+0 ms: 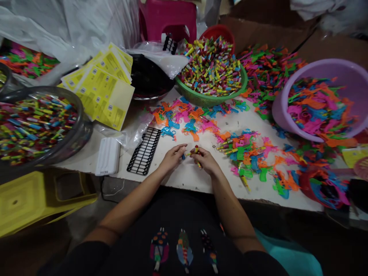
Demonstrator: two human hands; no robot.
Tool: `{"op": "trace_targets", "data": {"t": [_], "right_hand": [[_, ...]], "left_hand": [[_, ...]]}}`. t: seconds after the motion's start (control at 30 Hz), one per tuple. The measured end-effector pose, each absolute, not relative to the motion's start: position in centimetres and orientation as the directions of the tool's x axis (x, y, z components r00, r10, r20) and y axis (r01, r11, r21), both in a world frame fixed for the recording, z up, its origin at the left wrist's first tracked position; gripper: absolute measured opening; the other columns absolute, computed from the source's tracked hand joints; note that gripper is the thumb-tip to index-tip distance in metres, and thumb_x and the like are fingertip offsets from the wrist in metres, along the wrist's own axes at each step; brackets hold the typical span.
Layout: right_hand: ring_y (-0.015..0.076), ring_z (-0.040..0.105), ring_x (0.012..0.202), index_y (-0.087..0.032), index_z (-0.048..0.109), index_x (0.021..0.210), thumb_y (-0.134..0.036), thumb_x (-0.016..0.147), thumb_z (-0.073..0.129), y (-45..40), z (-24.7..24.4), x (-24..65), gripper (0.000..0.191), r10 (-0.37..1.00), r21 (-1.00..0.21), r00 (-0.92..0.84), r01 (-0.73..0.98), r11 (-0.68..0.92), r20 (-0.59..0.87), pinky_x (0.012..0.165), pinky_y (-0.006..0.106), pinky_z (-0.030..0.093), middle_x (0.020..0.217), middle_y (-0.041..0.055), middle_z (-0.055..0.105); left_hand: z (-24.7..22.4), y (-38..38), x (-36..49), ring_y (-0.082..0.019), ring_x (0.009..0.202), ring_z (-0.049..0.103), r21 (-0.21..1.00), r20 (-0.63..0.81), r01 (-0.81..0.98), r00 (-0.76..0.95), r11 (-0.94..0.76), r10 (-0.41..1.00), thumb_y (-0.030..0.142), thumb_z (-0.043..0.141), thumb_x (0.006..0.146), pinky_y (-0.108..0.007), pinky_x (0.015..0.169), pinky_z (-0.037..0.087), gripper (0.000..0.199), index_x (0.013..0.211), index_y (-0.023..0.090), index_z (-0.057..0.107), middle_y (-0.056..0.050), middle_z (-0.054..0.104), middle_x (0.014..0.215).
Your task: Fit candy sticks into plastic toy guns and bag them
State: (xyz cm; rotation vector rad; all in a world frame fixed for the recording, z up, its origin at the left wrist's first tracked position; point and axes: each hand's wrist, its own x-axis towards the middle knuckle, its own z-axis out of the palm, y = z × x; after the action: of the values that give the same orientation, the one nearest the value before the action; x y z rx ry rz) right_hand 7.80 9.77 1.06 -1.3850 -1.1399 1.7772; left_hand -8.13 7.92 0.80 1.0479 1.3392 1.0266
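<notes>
Both hands are close together over the front middle of the white table. My left hand (174, 156) has its fingers pinched round a small blue piece (183, 156). In my right hand (203, 159) is a small yellow and red tube (199, 164), gripped between thumb and fingers, with a red tip showing above the fingertips. To the right of my hands lies a pile of toy guns (250, 153) in green, orange, pink and blue, mixed with small tubes. More toy guns (191, 125) lie just beyond my hands.
A black plastic rack (143, 151) and a white box (107, 156) lie left. Behind stand a green basin (211, 100) of tubes and a black bowl (149, 76). A purple tub (283, 111) is right, a dark basin (82, 115) far left, near yellow printed sheets (100, 96).
</notes>
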Motion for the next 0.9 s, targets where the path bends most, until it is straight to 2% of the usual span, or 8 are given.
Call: {"op": "trace_targets", "data": {"t": [0.13, 0.23, 0.3, 0.4, 0.5, 0.67, 0.8, 0.9], "right_hand": [[0.0054, 0.045, 0.049, -0.019, 0.058, 0.08, -0.026, 0.059, 0.064, 9.6, 1.1, 8.0, 0.023, 0.866, -0.894, -0.281, -0.056, -0.445, -0.414, 0.045, 0.019, 0.035, 0.069, -0.003, 0.059], [0.006, 0.046, 0.05, -0.019, 0.057, 0.08, -0.026, 0.058, 0.065, 9.6, 1.3, 8.0, 0.024, 0.863, -0.889, -0.297, -0.086, -0.45, -0.409, 0.044, 0.019, 0.034, 0.071, -0.0012, 0.061], [0.0061, 0.045, 0.049, -0.019, 0.057, 0.079, -0.027, 0.059, 0.064, 9.6, 1.3, 7.8, 0.023, 0.868, -0.889, -0.293, -0.107, -0.446, -0.4, 0.044, 0.02, 0.034, 0.071, -0.0013, 0.06], [0.0063, 0.045, 0.048, -0.02, 0.056, 0.078, -0.03, 0.062, 0.063, 9.5, 1.5, 7.4, 0.019, 0.866, -0.897, -0.325, -0.101, -0.431, -0.38, 0.045, 0.02, 0.034, 0.068, -0.0026, 0.059], [0.0075, 0.048, 0.054, -0.019, 0.059, 0.077, -0.029, 0.064, 0.061, 9.4, 2.1, 7.6, 0.016, 0.845, -0.937, -0.427, 0.019, -0.348, -0.322, 0.05, 0.021, 0.037, 0.071, -0.0018, 0.059], [0.009, 0.049, 0.065, -0.016, 0.063, 0.079, -0.023, 0.069, 0.055, 9.8, 3.8, 9.1, 0.015, 0.709, -0.959, -0.656, 0.261, -0.11, -0.26, 0.062, 0.022, 0.038, 0.075, -0.0007, 0.06], [0.0085, 0.047, 0.062, -0.015, 0.064, 0.081, -0.018, 0.067, 0.052, 10.1, 4.5, 9.3, 0.019, 0.519, -0.925, -0.797, 0.38, 0.03, -0.31, 0.06, 0.021, 0.037, 0.069, -0.0024, 0.058], [0.0076, 0.044, 0.056, -0.016, 0.062, 0.08, -0.024, 0.069, 0.052, 10.3, 4.1, 9.7, 0.017, 0.593, -0.92, -0.733, 0.391, -0.033, -0.333, 0.054, 0.02, 0.035, 0.066, -0.0027, 0.056]], "left_hand": [[1.0, 8.3, -9.0, -0.008, 0.063, 0.054, 0.93, -0.323, -0.226, -0.128, 0.29, 0.938, 0.036, 0.064, 0.068, -0.021, 0.063, 0.044, 0.031, 0.091, 0.016, 0.063, 0.0, 0.06, 0.076], [1.2, 8.1, -9.0, -0.009, 0.063, 0.058, 0.781, -0.473, -0.487, -0.05, 0.392, 0.88, 0.023, 0.072, 0.058, -0.022, 0.065, 0.046, 0.025, 0.075, 0.012, 0.057, 0.001, 0.059, 0.066], [1.2, 7.7, -8.7, -0.011, 0.068, 0.061, 0.685, -0.536, -0.548, 0.066, 0.48, 0.841, 0.013, 0.074, 0.053, -0.024, 0.07, 0.047, 0.028, 0.07, 0.012, 0.052, -0.001, 0.061, 0.068], [1.0, 7.1, -8.3, -0.012, 0.07, 0.062, 0.629, -0.528, -0.512, 0.271, 0.585, 0.805, 0.005, 0.071, 0.052, -0.027, 0.072, 0.047, 0.038, 0.085, 0.014, 0.053, -0.001, 0.062, 0.075], [0.9, 7.0, -8.8, -0.012, 0.072, 0.062, 0.622, -0.464, -0.442, 0.458, 0.647, 0.758, 0.004, 0.067, 0.055, -0.029, 0.075, 0.046, 0.048, 0.1, 0.018, 0.053, -0.002, 0.062, 0.083], [1.3, 7.6, -10.4, -0.02, 0.081, 0.063, 0.5, -0.342, -0.331, 0.773, 0.8, 0.534, 0.028, 0.064, 0.065, -0.041, 0.081, 0.043, 0.045, 0.107, 0.018, 0.052, -0.007, 0.063, 0.091], [0.7, 7.5, -9.7, -0.014, 0.067, 0.061, 0.614, -0.486, -0.175, 0.685, 0.769, 0.544, 0.044, 0.062, 0.069, -0.033, 0.07, 0.046, 0.039, 0.097, 0.018, 0.053, -0.004, 0.063, 0.079], [0.1, 7.5, -8.9, -0.008, 0.051, 0.051, 0.733, -0.59, -0.047, 0.453, 0.679, 0.668, 0.043, 0.059, 0.071, -0.023, 0.057, 0.042, 0.032, 0.087, 0.015, 0.054, 0.0, 0.056, 0.063]]}}
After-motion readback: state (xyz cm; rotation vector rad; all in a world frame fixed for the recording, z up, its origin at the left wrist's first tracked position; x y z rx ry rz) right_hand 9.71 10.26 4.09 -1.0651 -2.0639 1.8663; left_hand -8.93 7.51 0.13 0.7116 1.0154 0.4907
